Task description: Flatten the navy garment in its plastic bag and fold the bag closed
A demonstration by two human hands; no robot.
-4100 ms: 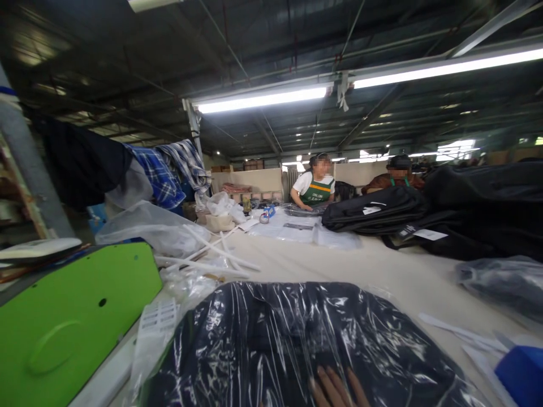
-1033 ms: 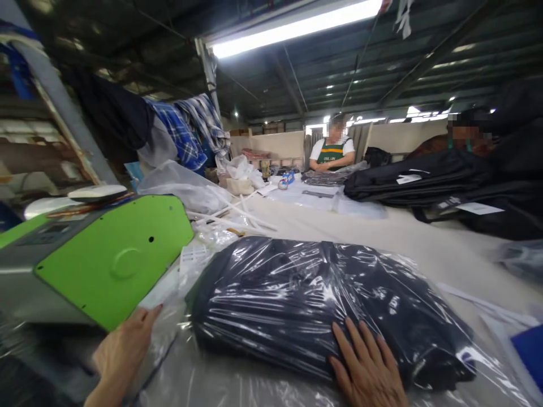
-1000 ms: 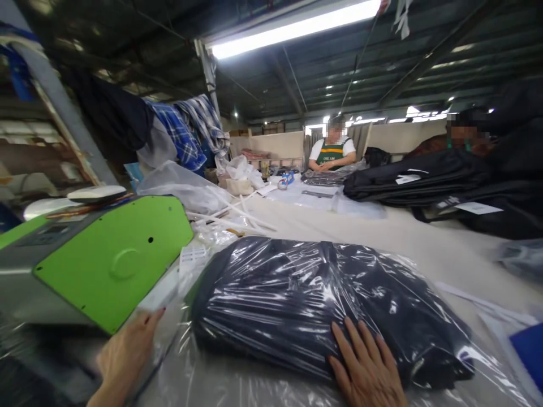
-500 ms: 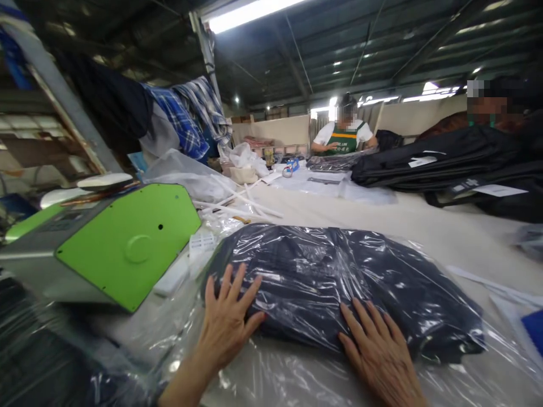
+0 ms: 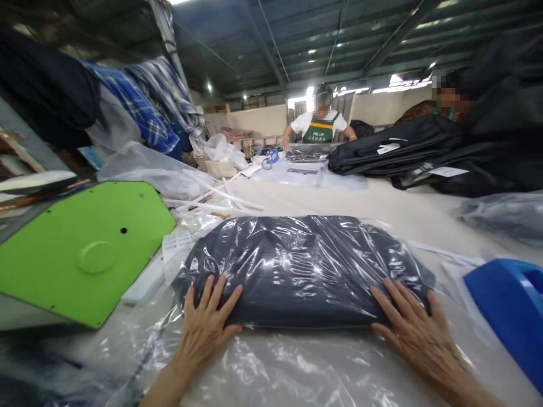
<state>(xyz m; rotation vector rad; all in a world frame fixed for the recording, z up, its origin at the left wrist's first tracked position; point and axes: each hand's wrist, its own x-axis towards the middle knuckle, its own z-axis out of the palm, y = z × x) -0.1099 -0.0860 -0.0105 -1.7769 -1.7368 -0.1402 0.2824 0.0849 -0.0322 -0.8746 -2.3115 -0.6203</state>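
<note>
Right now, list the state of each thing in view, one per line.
Bagged dark garment: folded, inside clear plastic, lying flat on the table.
Left hand: open, fingers spread, pressing the garment's near left edge.
Right hand: open, flat on its near right corner.
Green machine: beside the garment, untouched.

Two hands, the left hand [image 5: 207, 328] and right hand [image 5: 418, 333], press one bagged dark garment [image 5: 297, 268]. One green machine [image 5: 80, 254], one blue object [image 5: 509, 305], two co-workers at upper right.
</note>
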